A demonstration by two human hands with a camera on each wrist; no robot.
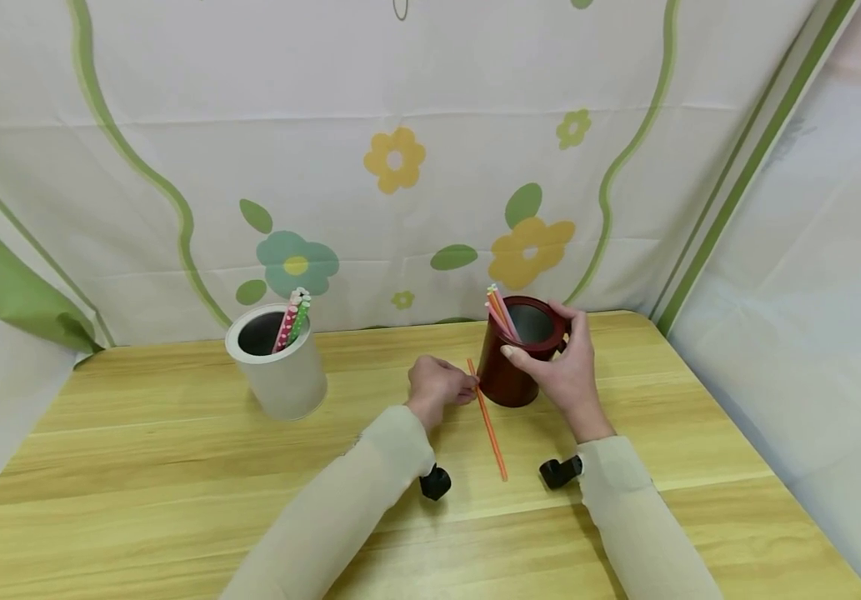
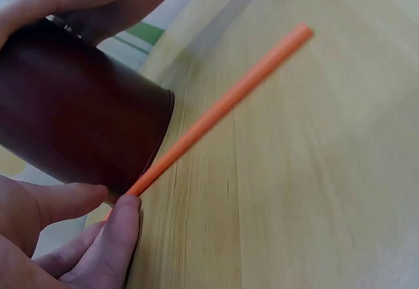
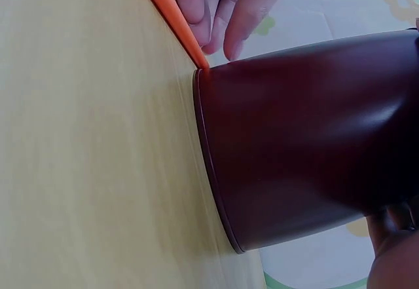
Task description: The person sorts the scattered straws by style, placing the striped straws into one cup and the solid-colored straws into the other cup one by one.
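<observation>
A plain orange straw (image 1: 492,442) lies on the table against the base of a dark red cup (image 1: 505,375). My left hand (image 1: 438,387) is low beside the cup, its fingertips (image 2: 124,213) at the straw and the thumb a little apart from it. With my right hand (image 1: 568,371) I grip the cup by its upper right side, thumb at the rim and the other fingers partly hidden behind. The cup stands upright on the table. Several pink and orange straws (image 1: 500,310) lean inside it, towards the left of its rim.
To the left stands a white cup (image 1: 287,383) holding several patterned straws (image 1: 293,321), red and green. The wooden table (image 1: 137,483) ends at a flowered curtain (image 1: 355,200) behind both cups. Black wrist devices (image 1: 436,483) hang below each sleeve.
</observation>
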